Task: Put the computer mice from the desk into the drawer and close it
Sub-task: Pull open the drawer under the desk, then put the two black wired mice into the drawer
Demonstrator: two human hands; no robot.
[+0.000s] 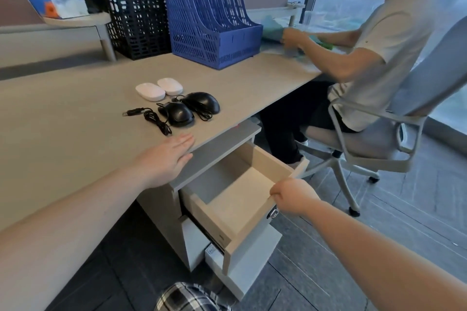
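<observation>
- Your left hand (168, 156) lay flat, palm down, on the pale wood-grain desk (63, 113) at its front edge, fingers (183, 142) stretched out straight and close together, holding nothing.
- Just beyond those fingertips sat the thin black cable with its USB plug (149, 115), coiled loosely on the desk surface, apart from your hand.
- A little farther past the fingertips rested the two black corded computer mice (177, 113), side by side, the right one (202, 102) slightly farther from you.
- Beyond the black pair lay two white oval wireless mice (150, 91), close together; the farther one (170, 86) was to the right.
- Your right hand (294, 197) gripped the top rim of the front panel of the light wooden drawer (240, 199), fingers curled over the edge and closed on it.
- The drawer stood pulled well out from the grey cabinet under the desk; its interior, directly beyond your right fingers, held no mice.
- Well beyond both hands stood a blue perforated plastic file rack (212, 12) and a black mesh one (136, 15) at the desk's back.
- To the right of your right hand, another person sat in a grey office chair (404, 113), hands on the desk.
</observation>
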